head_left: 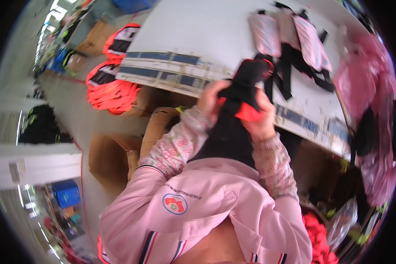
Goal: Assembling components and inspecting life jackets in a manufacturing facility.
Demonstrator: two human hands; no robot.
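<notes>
Fingers of left hand (211, 100) and right hand (260, 119) close on a black-and-orange fabric piece (246, 81), upper centre of frame; blur leaves exact grip uncertain. Slack folds could slip if pinched lightly. Beyond, upper right: loose black straps (283, 79) on the table (185, 26) could snag it.

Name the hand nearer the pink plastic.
Right. The right hand is left of the pink plastic; the left hand is farther left, across the black fabric.
</notes>
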